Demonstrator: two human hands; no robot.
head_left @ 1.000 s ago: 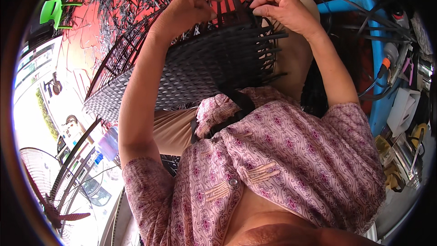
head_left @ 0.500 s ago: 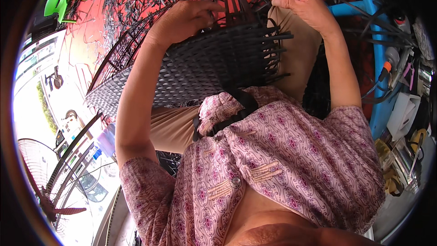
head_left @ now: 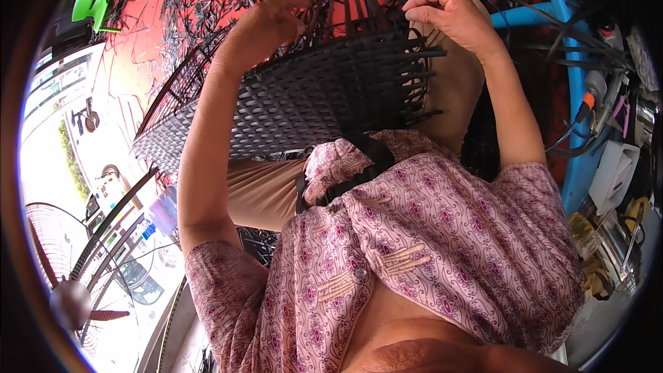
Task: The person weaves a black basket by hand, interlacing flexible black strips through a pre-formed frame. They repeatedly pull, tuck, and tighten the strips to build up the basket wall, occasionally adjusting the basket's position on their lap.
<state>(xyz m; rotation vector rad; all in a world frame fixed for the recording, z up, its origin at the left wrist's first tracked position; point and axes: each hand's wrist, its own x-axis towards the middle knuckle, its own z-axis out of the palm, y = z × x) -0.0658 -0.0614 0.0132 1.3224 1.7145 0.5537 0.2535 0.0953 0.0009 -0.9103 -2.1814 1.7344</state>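
We see the bare left hand (head_left: 266, 27) with fingers half curled and a gap between thumb and forefinger; we cannot tell whether it holds a strip; the bare right hand (head_left: 452, 19) is narrow, thumb and fingertips nearly meeting, and we cannot make out anything between them. Just below and between the hands lies the dark grey panel of flat, glossy woven strips (head_left: 297, 90); its broad face shows a close, finished-looking weave; beyond its upper edge, between the hands, long dark unwoven strands (head_left: 362, 3) run bare, and below the right hand loose strip ends (head_left: 429, 72) jut out untrimmed, so we judge it part done. Beyond the left hand, black strip scraps (head_left: 207, 0) litter the red floor (head_left: 131, 62); right of the right hand stands a bright blue frame (head_left: 525, 15).
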